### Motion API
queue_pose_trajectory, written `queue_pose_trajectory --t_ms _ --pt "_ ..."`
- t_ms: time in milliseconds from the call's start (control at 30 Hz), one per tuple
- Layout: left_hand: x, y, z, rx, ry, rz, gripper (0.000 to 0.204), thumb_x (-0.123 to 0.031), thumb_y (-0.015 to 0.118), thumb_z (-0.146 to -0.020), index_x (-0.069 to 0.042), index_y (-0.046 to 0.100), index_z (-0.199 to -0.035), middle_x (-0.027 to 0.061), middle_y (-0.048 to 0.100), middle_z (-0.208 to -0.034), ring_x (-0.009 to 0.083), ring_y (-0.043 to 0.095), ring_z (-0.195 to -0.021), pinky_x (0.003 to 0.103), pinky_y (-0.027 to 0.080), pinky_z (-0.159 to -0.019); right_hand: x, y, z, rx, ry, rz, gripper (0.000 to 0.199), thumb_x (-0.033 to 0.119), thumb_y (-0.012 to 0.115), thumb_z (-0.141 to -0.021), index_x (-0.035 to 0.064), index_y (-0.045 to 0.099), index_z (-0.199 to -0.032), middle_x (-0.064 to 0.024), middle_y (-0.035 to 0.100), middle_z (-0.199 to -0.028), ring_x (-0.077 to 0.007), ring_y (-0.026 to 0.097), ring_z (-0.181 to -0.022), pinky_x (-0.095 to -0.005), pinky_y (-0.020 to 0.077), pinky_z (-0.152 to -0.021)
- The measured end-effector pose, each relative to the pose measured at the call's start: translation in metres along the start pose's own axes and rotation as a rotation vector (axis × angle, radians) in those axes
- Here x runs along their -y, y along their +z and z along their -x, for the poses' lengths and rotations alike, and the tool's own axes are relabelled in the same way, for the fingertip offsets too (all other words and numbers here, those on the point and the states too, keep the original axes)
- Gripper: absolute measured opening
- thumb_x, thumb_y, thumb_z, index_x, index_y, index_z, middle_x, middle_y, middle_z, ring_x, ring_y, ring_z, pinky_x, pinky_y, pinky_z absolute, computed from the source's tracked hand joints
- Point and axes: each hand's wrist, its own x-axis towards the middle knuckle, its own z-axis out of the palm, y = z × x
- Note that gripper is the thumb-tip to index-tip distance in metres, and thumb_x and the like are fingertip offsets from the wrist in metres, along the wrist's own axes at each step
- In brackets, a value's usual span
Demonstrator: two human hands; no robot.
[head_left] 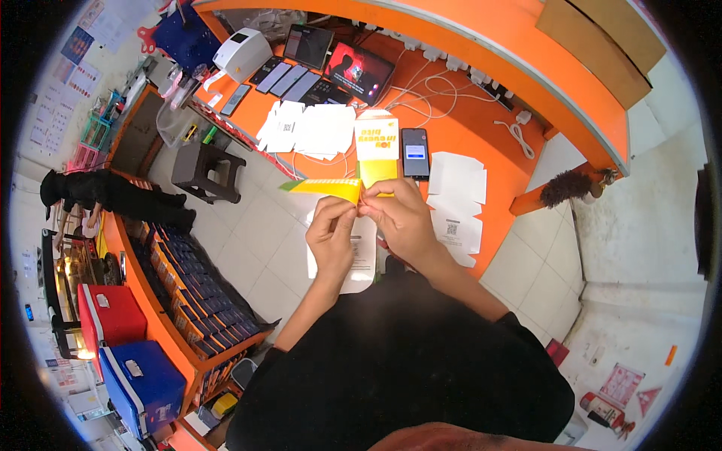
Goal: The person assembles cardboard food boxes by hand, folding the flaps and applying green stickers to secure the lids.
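Note:
Both hands are together in front of me at the table's near edge. My left hand (333,239) pinches a yellow cardboard piece (340,190) with a green tip, and my right hand (400,219) grips it from the other side. The piece curves out to the left above my fingers. Just beyond lies a white and yellow printed box blank (377,140). Below my hands is a white card blank (366,259) with printed text, partly covered by them. On the right, a flat white box blank (457,186) lies near a lit phone (415,154).
White blanks (323,128) lie on the orange table (492,150), with several phones (289,79), a tablet (359,71) and a label printer (242,55) behind. White cables run across the back. A dark stool (208,169) stands left; an orange shelf of boxes (199,293) is lower left.

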Motion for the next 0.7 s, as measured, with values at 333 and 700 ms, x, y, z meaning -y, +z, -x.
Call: queue_pose_trajectory --t_ms 333,700 --pt "-0.006 0.008 -0.003 -0.093 -0.272 0.276 0.011 0.001 0.061 -0.095 0.002 0.059 -0.106 0.0083 0.059 -0.101 0.0150 0.062 -0.090 0.028 0.052 -0.081 -0.001 0.011 0.009 -0.047 0.222 -0.297 0.011 0.000 0.070 -0.087 -0.0026 0.066 -0.098 -0.0130 0.063 -0.113 -0.0237 0.065 -0.100 -0.0317 0.0538 -0.085" --pt "-0.013 0.017 -0.001 0.049 -0.288 0.288 0.010 0.003 0.062 -0.094 0.002 0.061 -0.104 0.0084 0.054 -0.119 0.0142 0.059 -0.102 0.027 0.053 -0.081 -0.008 0.009 0.006 -0.056 0.067 -0.095 0.028 -0.001 0.073 -0.082 0.0017 0.060 -0.106 -0.0169 0.058 -0.125 -0.0291 0.061 -0.115 -0.0371 0.0524 -0.093"
